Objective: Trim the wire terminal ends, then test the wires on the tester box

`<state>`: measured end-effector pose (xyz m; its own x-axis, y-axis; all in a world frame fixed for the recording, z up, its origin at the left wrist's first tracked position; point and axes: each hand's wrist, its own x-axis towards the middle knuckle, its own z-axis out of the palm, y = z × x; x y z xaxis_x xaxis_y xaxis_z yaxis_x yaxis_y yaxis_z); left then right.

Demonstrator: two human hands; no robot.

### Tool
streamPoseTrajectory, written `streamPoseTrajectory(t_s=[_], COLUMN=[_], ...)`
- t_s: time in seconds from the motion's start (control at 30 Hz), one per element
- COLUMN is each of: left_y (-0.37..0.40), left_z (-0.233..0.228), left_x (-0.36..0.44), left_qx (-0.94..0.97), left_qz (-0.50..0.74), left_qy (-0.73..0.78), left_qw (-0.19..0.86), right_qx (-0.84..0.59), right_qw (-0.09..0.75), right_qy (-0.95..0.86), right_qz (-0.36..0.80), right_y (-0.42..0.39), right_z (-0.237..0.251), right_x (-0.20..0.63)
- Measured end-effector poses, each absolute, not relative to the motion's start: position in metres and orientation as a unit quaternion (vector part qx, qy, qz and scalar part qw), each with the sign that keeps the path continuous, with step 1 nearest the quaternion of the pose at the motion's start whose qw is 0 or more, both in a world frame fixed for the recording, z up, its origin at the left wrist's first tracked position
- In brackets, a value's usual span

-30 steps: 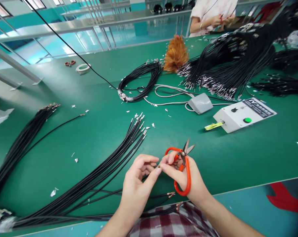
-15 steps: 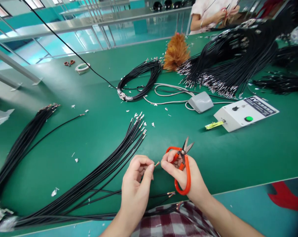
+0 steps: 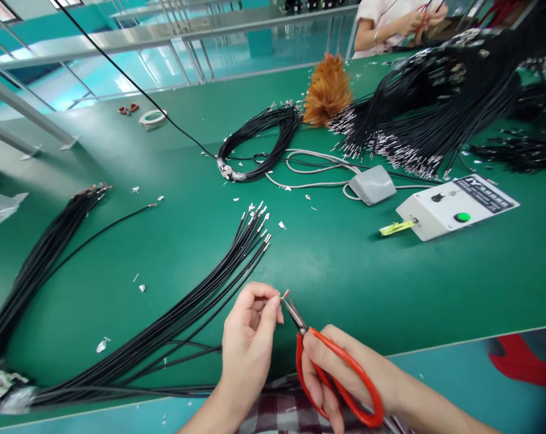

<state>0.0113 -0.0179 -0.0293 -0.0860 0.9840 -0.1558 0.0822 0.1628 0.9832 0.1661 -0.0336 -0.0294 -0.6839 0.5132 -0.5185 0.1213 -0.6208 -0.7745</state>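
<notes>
Between thumb and forefinger, my left hand point(image 3: 250, 334) pinches the end of a cable, whose thin coloured wires point(image 3: 285, 294) stick out past the fingertips. My right hand point(image 3: 329, 374) grips red-handled scissors point(image 3: 351, 367) by the loops. Their blade tips reach the wires right beside my left fingertips; whether the blades touch them I cannot tell. A bundle of black cables point(image 3: 196, 295) with pale tips lies just left of my left hand, and some of its strands run behind that wrist.
A white box with a green button point(image 3: 461, 217) and a yellow clip point(image 3: 396, 227) stands to the right. Behind are a grey pedal-like piece point(image 3: 372, 185), coiled cable point(image 3: 255, 141), a brown feathery tuft point(image 3: 328, 90) and heaped black cables point(image 3: 404, 126). A co-worker's hands point(image 3: 420, 21) show at the back.
The scissors have swung round from pointing up and away to pointing at the wires by my left fingertips. My right hand has shifted lower and now holds them by the loops.
</notes>
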Motion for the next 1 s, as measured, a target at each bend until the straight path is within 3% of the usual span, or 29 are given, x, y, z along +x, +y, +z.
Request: streamPoseTrajectory(t_s=[1.0], left_y=[-0.021], left_z=[-0.036], left_x=[0.015], left_qx=[0.478], left_qz=[0.476], left_qy=[0.567], left_qw=[0.473], right_qx=[-0.39], right_qw=[0.146], right_qy=[-0.388], right_qz=[0.822], right_y=[-0.032], right_z=[-0.043], right_x=[0.155])
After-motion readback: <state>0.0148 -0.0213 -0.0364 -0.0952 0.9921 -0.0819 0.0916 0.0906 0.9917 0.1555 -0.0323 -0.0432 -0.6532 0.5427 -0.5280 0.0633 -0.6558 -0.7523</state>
